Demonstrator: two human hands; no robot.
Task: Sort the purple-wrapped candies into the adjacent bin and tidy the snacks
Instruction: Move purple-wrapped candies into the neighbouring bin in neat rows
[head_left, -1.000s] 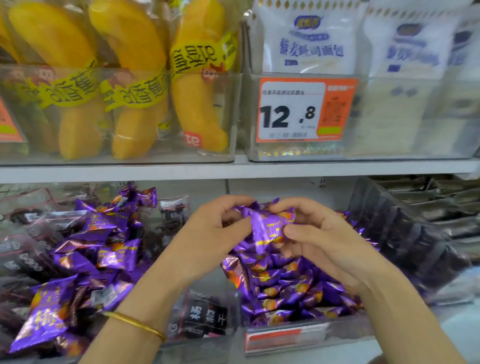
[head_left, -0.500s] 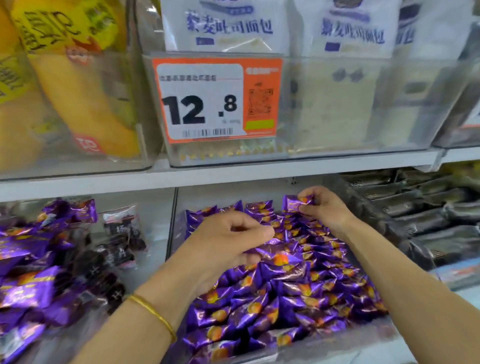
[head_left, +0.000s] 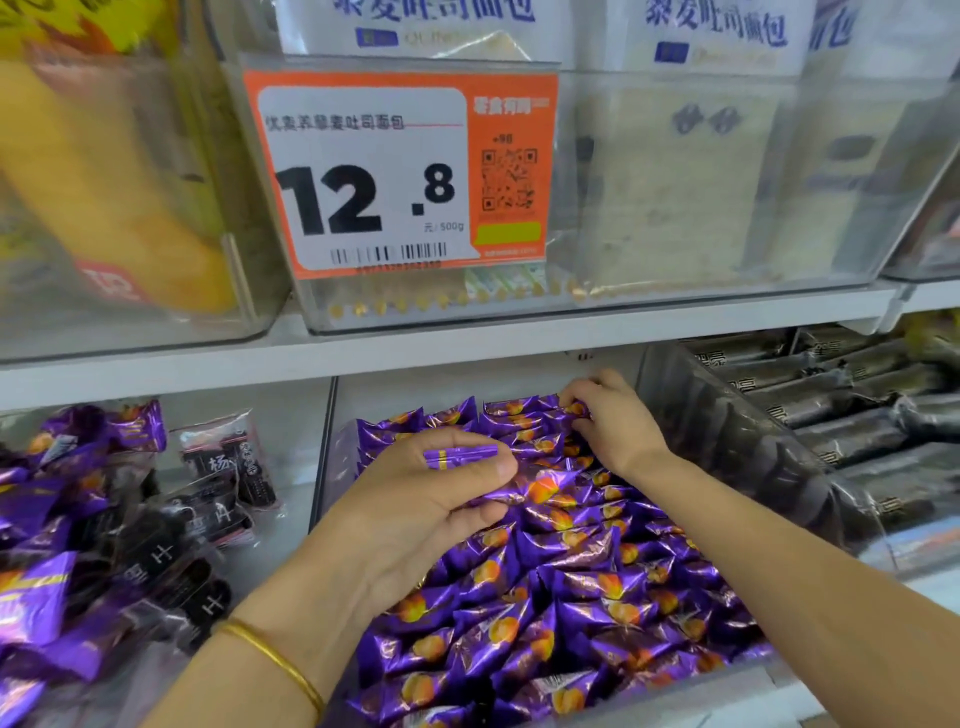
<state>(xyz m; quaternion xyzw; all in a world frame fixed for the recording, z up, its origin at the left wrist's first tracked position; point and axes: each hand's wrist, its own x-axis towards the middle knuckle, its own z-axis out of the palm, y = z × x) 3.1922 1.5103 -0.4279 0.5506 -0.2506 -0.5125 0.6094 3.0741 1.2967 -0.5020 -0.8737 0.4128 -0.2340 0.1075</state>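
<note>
While at the rear bin wall (head_left: 467, 385), right hand (head_left: 615, 423) on 1 candy (head_left: 574, 410).

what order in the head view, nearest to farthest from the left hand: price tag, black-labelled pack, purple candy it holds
1. purple candy, in grip of left hand
2. black-labelled pack, left bin
3. price tag, shelf above

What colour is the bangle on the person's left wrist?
Gold: a thin, plain bangle, seen best in the head view.
</note>
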